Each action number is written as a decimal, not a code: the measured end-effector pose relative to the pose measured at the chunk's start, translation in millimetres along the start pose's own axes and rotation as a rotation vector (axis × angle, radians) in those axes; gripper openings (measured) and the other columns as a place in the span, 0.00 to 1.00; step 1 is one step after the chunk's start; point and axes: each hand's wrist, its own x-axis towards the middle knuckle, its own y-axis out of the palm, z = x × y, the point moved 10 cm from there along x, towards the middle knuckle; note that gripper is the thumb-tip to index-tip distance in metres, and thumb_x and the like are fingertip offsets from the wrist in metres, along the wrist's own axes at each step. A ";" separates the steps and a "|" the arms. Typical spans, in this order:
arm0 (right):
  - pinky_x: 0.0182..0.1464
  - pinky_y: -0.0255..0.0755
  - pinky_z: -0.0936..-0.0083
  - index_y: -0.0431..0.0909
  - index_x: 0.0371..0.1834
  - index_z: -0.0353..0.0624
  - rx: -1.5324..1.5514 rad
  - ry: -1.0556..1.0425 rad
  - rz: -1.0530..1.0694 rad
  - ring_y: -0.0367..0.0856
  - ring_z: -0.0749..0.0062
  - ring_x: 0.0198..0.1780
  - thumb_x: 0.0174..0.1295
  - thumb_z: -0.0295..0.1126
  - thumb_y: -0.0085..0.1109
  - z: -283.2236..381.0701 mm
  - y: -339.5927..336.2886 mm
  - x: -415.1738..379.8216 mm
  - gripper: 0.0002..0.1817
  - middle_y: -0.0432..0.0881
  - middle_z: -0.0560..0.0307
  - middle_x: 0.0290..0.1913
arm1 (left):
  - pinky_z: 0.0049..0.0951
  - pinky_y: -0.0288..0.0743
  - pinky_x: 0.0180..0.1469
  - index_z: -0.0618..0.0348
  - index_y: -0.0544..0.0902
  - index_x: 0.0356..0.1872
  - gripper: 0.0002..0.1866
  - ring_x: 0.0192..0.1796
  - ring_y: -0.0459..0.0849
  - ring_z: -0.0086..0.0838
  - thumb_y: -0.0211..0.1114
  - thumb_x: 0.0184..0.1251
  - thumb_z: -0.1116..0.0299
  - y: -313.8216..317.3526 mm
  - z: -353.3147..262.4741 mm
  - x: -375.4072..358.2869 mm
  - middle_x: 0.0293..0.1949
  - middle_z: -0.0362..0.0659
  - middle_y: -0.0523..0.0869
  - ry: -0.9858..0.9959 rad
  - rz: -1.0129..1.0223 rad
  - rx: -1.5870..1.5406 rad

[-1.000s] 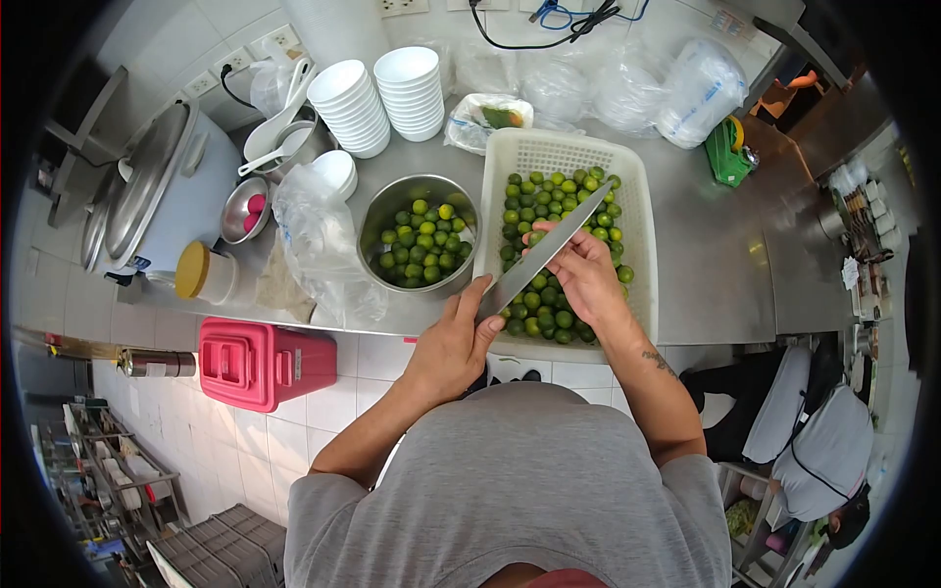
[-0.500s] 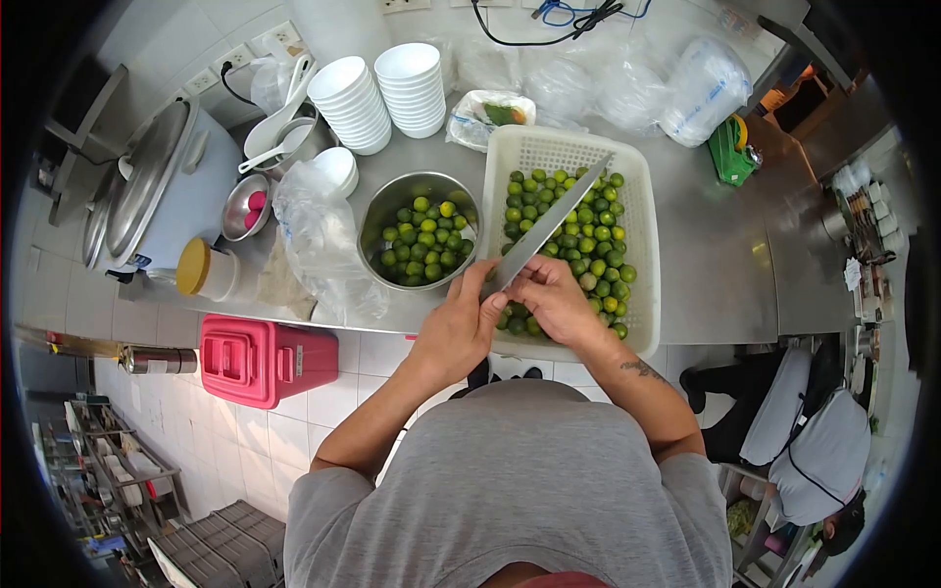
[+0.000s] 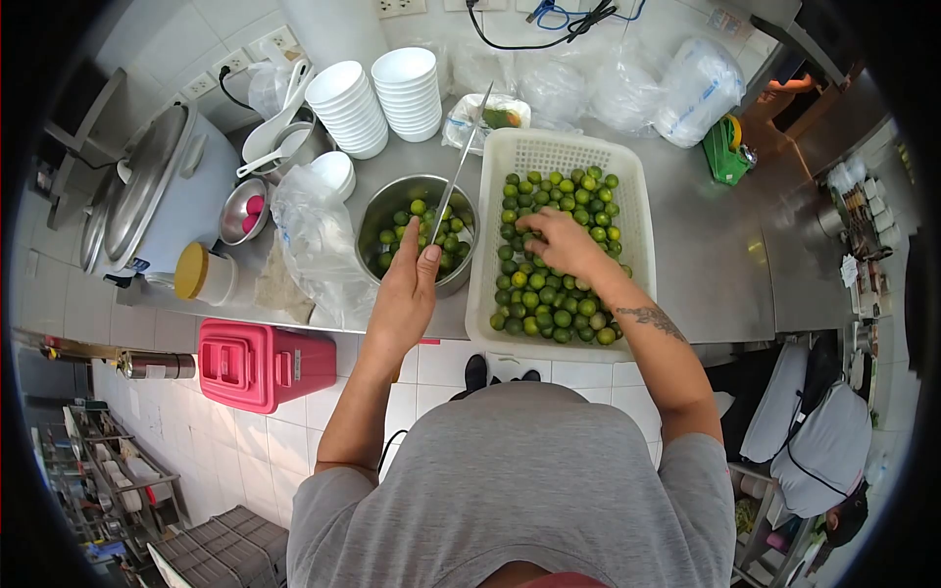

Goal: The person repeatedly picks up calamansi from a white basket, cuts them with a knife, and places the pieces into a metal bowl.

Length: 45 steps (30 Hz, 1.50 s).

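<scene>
My left hand [image 3: 405, 294] grips a long knife [image 3: 459, 176], its narrow blade pointing up and away over a round metal pot [image 3: 368, 211]. Green limes [image 3: 392, 235] lie inside that pot, partly hidden by the hand and blade. My right hand [image 3: 564, 243] reaches down over a white plastic basket [image 3: 642, 235] spread with many limes [image 3: 549, 294]. Its fingers are bent and somewhat apart, with the tips among the limes; no lime shows clearly in their hold.
Behind the pot stand stacks of white bowls [image 3: 407, 93]. Plastic bags [image 3: 319, 225] lie left of it, near a yellow-lidded tub [image 3: 201, 269]. A green tape dispenser [image 3: 725, 152] sits at the right. Below are a pink bin [image 3: 265, 363] and, at right, another person [image 3: 823, 441].
My hands have parted. The left has moved leftward with the knife, whose blade now stands more upright. The right has moved forward from the basket's near side over the limes.
</scene>
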 end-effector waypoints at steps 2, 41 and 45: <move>0.52 0.75 0.65 0.79 0.53 0.39 -0.134 0.003 0.020 0.81 0.55 0.45 0.58 0.26 0.63 -5.6 14.3 0.6 0.18 0.80 0.45 0.47 | 0.36 0.66 0.65 0.67 0.56 0.73 0.33 0.64 0.76 0.50 0.44 0.80 0.51 1.4 -4.8 -5.8 0.62 0.65 0.74 -0.062 0.034 -0.038; 0.53 0.75 0.78 0.79 0.50 0.34 1.441 0.260 -0.260 0.81 0.76 0.45 0.64 0.19 0.54 55.9 44.4 -56.4 0.12 0.82 0.57 0.43 | 0.48 0.74 0.54 0.52 0.57 0.75 0.28 0.54 0.79 0.60 0.43 0.79 0.53 59.3 -30.6 -35.7 0.60 0.62 0.73 0.124 0.257 0.245; 0.50 0.73 0.80 0.78 0.45 0.35 1.393 0.300 -0.230 0.78 0.80 0.43 0.62 0.17 0.55 64.7 44.6 -56.3 0.09 0.82 0.61 0.40 | 0.47 0.74 0.52 0.55 0.59 0.72 0.27 0.51 0.80 0.58 0.43 0.79 0.52 53.8 -32.3 -33.6 0.55 0.62 0.76 0.181 0.222 0.201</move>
